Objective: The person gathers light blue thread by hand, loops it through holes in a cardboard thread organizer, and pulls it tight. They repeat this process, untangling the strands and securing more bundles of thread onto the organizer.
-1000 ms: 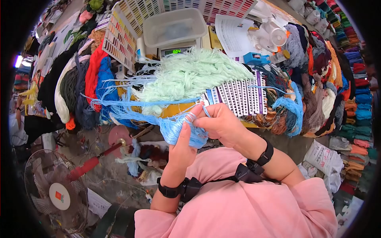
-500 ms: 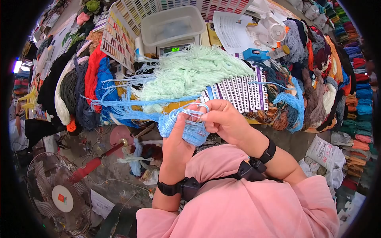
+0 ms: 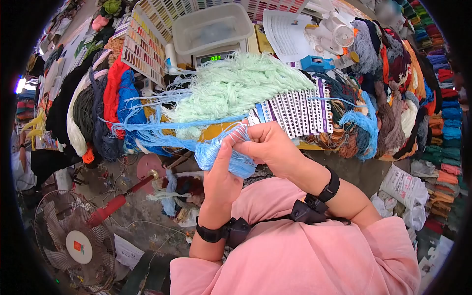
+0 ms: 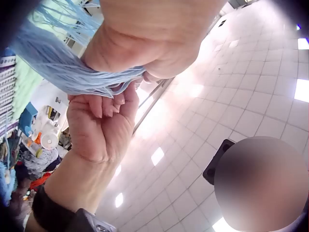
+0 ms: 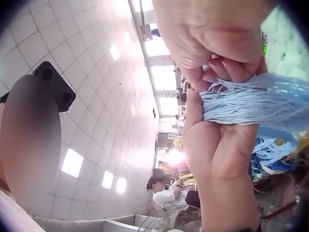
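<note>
A bundle of light blue thread (image 3: 205,156) is gathered in front of the chest in the head view. My left hand (image 3: 222,181) grips it, thumb up along the near side. The fingers of my right hand (image 3: 275,147) curl and pinch strands at its upper right end. In the left wrist view the strands (image 4: 58,67) run out from under the left palm to the right fingertips. Seen from the right wrist, the thread (image 5: 246,104) lies between both hands, and the left thumb (image 5: 194,107) presses its end. Long blue strands (image 3: 162,129) trail left over the table edge.
Pale green yarn (image 3: 236,93) is heaped on the table beside punched thread cards (image 3: 295,110). Behind it stand a plastic tub (image 3: 211,29) on a scale (image 3: 216,58) and colour charts (image 3: 143,49). Coloured skeins hang both sides; a floor fan (image 3: 78,246) stands lower left.
A second ago the right hand pinched a strand; it then drew a small loop up at the bundle's end. Now its fingers are back close against the bundle. The left hand keeps its grip.
</note>
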The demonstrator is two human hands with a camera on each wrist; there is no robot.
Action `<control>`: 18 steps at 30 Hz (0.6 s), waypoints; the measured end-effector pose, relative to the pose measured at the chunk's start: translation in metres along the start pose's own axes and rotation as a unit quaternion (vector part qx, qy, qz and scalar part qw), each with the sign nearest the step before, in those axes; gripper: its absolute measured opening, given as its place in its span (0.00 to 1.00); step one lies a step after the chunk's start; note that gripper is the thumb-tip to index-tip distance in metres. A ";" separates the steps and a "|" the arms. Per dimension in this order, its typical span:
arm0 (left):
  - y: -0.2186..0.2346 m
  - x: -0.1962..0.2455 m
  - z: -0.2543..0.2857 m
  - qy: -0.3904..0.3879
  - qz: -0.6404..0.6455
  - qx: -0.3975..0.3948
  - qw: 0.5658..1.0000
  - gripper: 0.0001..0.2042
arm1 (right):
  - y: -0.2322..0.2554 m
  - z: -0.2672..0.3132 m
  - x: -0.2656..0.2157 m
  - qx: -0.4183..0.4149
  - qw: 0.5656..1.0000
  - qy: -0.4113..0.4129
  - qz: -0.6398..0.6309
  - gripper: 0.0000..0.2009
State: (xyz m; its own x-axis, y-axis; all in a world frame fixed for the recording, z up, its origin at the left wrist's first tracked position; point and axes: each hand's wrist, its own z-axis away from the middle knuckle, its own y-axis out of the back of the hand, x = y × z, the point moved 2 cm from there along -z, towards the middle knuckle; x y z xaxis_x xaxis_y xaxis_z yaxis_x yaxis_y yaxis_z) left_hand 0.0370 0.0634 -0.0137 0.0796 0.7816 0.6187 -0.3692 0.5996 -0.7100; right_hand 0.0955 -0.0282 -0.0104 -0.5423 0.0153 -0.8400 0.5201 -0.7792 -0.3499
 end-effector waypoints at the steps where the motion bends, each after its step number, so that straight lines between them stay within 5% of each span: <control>1: 0.000 0.000 0.000 -0.008 -0.004 0.009 1.000 0.22 | -0.002 0.001 -0.003 0.013 1.000 0.007 -0.004 0.03; 7: 0.012 0.002 -0.004 0.031 0.086 -0.126 0.988 0.22 | 0.012 0.000 0.001 -0.028 0.975 -0.037 -0.216 0.04; 8: 0.011 0.001 -0.004 0.035 0.079 -0.088 0.992 0.23 | 0.012 0.001 -0.002 -0.041 0.962 -0.064 -0.261 0.05; 10: 0.007 0.002 -0.002 0.045 0.063 -0.011 0.997 0.24 | 0.008 0.004 -0.009 -0.024 0.988 -0.066 -0.140 0.06; 14: 0.005 0.003 -0.005 0.057 0.035 -0.046 0.997 0.28 | 0.005 0.004 -0.007 -0.029 0.997 -0.067 0.016 0.08; 18: 0.007 0.002 -0.006 0.065 0.085 -0.036 0.994 0.27 | 0.004 0.005 -0.012 -0.030 0.997 -0.045 -0.054 0.09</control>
State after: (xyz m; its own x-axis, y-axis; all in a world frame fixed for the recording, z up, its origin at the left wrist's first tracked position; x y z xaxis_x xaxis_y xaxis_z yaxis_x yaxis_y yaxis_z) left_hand 0.0403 0.0702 -0.0194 0.1427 0.8853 0.4427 -0.3206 0.4645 -0.8255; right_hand 0.1007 -0.0346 -0.0002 -0.6530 0.0378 -0.7564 0.4928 -0.7371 -0.4623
